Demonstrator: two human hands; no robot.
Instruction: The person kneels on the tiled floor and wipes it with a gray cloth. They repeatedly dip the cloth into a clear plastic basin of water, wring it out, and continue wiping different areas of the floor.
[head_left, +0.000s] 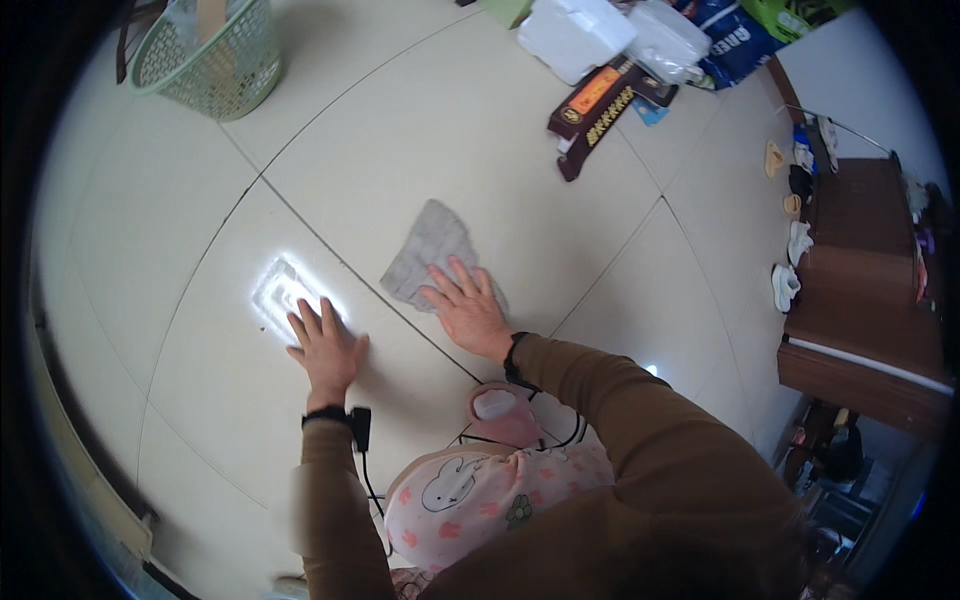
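Note:
My right hand (472, 311) lies flat, fingers spread, on a grey cloth (431, 247) spread on the tiled floor (495, 150). Part of the cloth is hidden beneath the palm. To its left, my left hand (328, 352) is empty, its fingers apart. Its fingertips overlap the edge of a bright light reflection on the glossy tiles; whether they touch the floor I cannot tell. A tile joint runs diagonally between the two hands. Just behind the right hand is a pink slipper (506, 416) on a foot.
A green perforated plastic basket (255, 82) stands at the upper left. An opened dark carton (596, 112), a white foam box (574, 37) and plastic bags (667, 45) lie at the upper right. Several shoes (786, 289) line a brown wooden cabinet (855, 300). A black cable (369, 472) hangs from my left wrist.

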